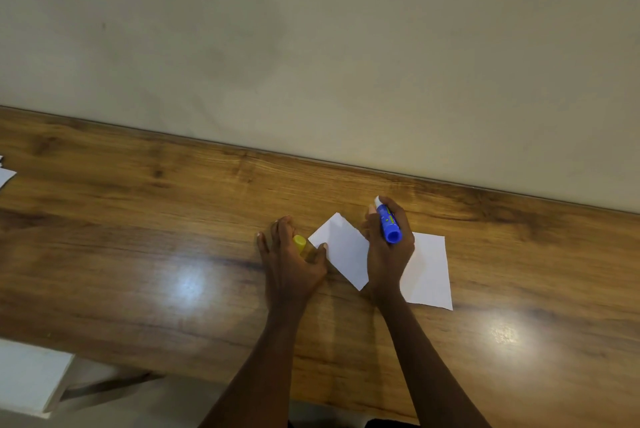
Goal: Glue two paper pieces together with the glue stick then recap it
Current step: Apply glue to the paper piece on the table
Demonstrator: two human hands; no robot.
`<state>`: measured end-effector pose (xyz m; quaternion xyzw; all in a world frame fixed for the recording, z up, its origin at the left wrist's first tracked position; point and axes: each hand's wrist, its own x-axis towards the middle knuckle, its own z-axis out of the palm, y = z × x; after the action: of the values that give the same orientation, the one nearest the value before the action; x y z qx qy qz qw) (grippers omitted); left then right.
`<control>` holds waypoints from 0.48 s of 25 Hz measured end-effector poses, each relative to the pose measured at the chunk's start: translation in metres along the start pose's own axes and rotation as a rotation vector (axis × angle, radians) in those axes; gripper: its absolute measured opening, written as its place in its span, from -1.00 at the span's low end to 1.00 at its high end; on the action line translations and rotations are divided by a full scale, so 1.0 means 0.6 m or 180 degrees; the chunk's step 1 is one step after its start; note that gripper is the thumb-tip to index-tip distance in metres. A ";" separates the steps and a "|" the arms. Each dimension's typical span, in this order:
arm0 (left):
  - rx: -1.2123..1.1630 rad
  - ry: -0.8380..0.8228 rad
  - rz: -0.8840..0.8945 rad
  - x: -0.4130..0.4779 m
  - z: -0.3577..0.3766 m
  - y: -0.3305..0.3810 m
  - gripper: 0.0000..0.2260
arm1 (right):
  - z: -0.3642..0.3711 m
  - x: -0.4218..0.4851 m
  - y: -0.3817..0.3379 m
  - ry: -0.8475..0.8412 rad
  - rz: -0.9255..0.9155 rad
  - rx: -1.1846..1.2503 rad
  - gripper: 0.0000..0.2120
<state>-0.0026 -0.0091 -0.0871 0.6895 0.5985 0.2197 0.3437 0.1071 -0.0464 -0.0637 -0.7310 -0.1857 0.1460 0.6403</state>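
A blue glue stick (388,222) is gripped in my right hand (388,247), its white glue tip pointing away toward the wall, uncapped. The yellow cap (300,243) sits under the fingers of my left hand (292,254), which rests on the wooden table (138,237). My left thumb touches the left corner of a small white paper piece (343,249) lying at an angle between my hands. A second white paper piece (429,272) lies flat to the right, partly hidden by my right hand and wrist.
A plain wall (311,47) runs along the table's far edge. White paper scraps (5,175) lie at the far left edge. A white box or stool (27,375) stands below the table's near edge at the lower left.
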 end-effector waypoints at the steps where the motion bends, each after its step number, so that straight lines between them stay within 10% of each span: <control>1: -0.0020 -0.0002 -0.0008 0.000 0.000 0.000 -0.34 | -0.005 -0.011 0.000 0.0059 -0.0237 -0.0395 -0.71; 12: 0.0087 0.0197 0.0325 -0.003 -0.004 0.004 -0.44 | -0.007 0.038 -0.004 -0.2867 -0.0994 -0.2036 -0.56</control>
<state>-0.0029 -0.0102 -0.0838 0.7166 0.5759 0.2499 0.3039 0.1288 -0.0394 -0.0604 -0.7179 -0.5809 0.2832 0.2589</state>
